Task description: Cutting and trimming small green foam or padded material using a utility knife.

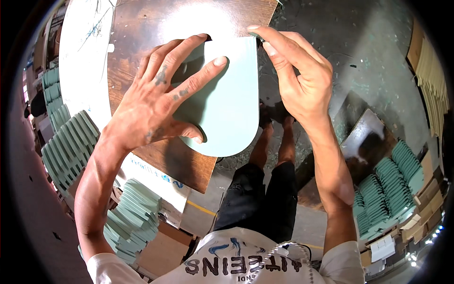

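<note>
A pale mint-green panel (231, 104) with a straight far edge and a rounded near end lies on the brown wood-grain tabletop (137, 28). Its right side and rounded end stick out past the table's edge. My left hand (151, 102) lies spread over the panel's left part, thumb and fingers apart. Close to the panel's far right corner, my right hand (305, 78) pinches with thumb and forefinger at the edge. A small dark thing shows between those fingertips, too small to make out.
Stacks of similar green panels stand at the left (71, 146), lower left (132, 213) and right (388, 189). Cream-coloured pieces (430, 80) are stacked at the far right. Green scraps litter the grey floor (369, 61). A white surface (85, 61) borders the table's left.
</note>
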The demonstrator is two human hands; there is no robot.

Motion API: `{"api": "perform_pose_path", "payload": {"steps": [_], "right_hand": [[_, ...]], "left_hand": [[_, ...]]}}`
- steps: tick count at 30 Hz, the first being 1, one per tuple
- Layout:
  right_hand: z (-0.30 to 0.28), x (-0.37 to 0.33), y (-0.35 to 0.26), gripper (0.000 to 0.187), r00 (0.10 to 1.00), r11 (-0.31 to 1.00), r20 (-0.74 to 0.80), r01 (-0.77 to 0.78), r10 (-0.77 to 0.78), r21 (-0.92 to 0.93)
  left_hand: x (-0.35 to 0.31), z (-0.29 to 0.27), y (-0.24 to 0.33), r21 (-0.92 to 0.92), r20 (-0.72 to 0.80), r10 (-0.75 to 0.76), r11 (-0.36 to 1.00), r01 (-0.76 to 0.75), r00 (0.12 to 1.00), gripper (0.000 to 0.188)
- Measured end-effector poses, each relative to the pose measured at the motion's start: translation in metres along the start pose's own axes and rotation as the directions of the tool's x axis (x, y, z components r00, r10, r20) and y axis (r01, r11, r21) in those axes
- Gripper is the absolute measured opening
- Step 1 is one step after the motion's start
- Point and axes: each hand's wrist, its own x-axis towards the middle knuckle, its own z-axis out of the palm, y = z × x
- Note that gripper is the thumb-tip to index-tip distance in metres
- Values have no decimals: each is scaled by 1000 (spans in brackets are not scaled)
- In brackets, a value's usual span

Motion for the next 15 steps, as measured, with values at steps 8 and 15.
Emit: {"api": "perform_pose_path", "payload": {"steps": [8, 15], "right_hand": [[-2, -7, 0, 37, 998, 999, 39, 44, -43, -20], [-13, -31, -21, 42, 990, 998, 128, 61, -61, 3]], "left_hand": [[-3, 4, 0, 36, -43, 23, 999, -21, 999, 130], [-14, 16, 24, 0, -103, -132, 991, 132, 986, 133]]}}
